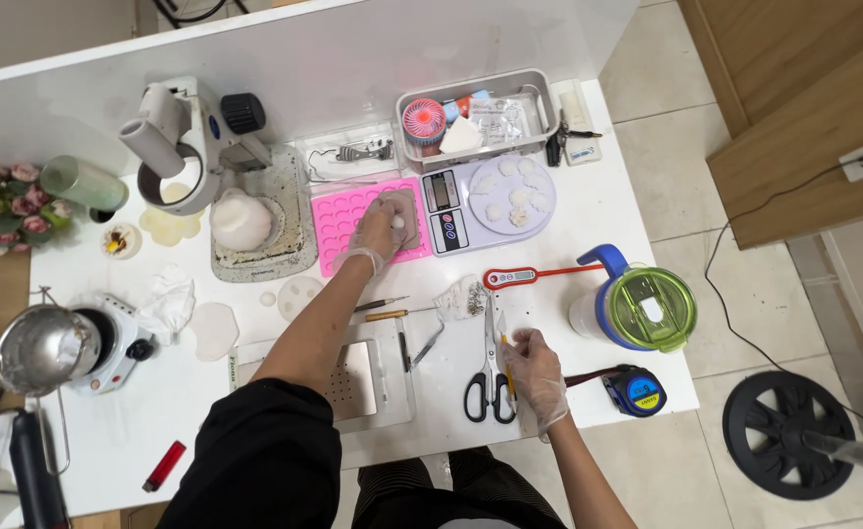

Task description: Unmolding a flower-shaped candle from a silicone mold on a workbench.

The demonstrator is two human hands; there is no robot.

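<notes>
At frame centre, the gloved left hand (381,233) is closed around a small white wax piece (397,222) over the pink silicone mould tray (343,217), while the gloved right hand (534,370), lower right, pinches a thin yellow-handled tool (506,367) beside the black-handled scissors (490,377), steadying it.

left hand (381,233) reaches far forward, fingers curled; right hand (532,364) rests near, fingers bent.
</notes>
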